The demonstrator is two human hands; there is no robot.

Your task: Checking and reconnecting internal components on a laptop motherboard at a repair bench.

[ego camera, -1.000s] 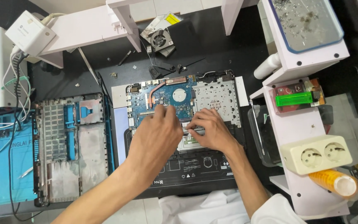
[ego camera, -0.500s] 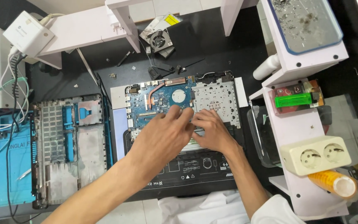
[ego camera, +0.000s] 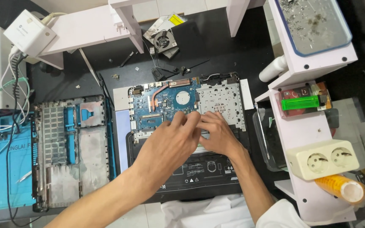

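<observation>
Since a second ago we have drawn our hands closer together over the opened laptop [ego camera: 186,139]; they now touch at the fingertips, so the work has narrowed to one spot just below the blue motherboard [ego camera: 161,103]. Left hand [ego camera: 167,145] and right hand [ego camera: 218,135] press down, fingers together; what they pinch, we cannot tell. We count one motherboard, one loose fan [ego camera: 164,41] above it, one bottom cover [ego camera: 70,147] left of it.
</observation>
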